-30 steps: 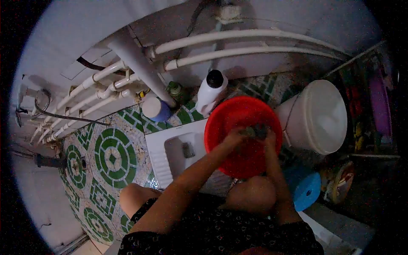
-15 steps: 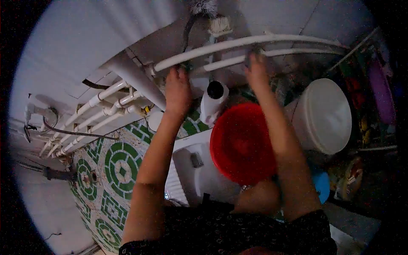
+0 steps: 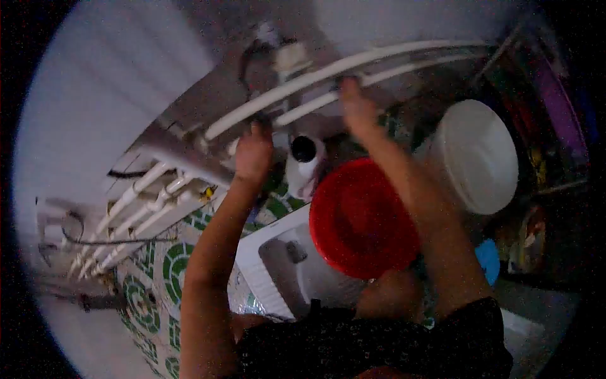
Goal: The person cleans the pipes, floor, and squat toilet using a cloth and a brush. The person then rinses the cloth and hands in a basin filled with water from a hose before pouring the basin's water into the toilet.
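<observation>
My left hand point(image 3: 254, 155) is at the lower white pipe point(image 3: 309, 107), its fingers curled over the pipe's left part. A small dark patch shows at those fingertips. Further right along the same pipe is my right hand point(image 3: 360, 110), also closed, with something dark at its fingertips. Dim light and blur hide what either hand holds. Above both hands runs a thicker white pipe point(image 3: 353, 63). Just below and between them stands a white bottle point(image 3: 307, 169) with a black cap. A red basin point(image 3: 360, 218) lies under my right forearm.
A squat toilet point(image 3: 252, 256) is set in the green-and-white patterned floor point(image 3: 142, 303). To the right stands a white bucket point(image 3: 483, 158), near a blue item point(image 3: 487, 260). More white pipes point(image 3: 142, 205) line the wall at left. A brush point(image 3: 268, 35) hangs above.
The view has shifted and tilted, so the pipes now slope more and sit further left. My right hand appears slightly closer to my left hand. Both remain at the lower pipe.
</observation>
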Demonstrator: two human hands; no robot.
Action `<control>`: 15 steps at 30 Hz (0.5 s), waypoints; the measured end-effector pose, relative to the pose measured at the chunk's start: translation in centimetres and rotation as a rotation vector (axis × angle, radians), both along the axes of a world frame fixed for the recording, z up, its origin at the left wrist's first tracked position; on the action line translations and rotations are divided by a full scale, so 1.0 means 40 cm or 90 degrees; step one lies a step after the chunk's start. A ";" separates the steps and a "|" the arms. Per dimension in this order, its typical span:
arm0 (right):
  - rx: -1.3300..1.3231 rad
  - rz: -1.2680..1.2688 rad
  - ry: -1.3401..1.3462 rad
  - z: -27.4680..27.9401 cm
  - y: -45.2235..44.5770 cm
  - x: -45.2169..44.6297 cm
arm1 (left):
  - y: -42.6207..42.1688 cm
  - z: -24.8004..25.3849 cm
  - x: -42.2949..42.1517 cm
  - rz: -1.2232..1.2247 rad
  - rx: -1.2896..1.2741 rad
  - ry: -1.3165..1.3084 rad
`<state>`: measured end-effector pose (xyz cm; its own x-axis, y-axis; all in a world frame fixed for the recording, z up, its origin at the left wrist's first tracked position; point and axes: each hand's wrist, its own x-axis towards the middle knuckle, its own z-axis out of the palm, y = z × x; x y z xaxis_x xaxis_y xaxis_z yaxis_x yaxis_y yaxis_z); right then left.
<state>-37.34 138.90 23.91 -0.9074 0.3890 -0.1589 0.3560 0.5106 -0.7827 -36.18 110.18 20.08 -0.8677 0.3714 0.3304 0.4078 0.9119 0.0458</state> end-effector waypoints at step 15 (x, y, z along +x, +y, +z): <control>0.153 0.013 0.434 -0.097 0.272 -0.036 | 0.151 0.037 -0.054 -0.223 -0.069 0.041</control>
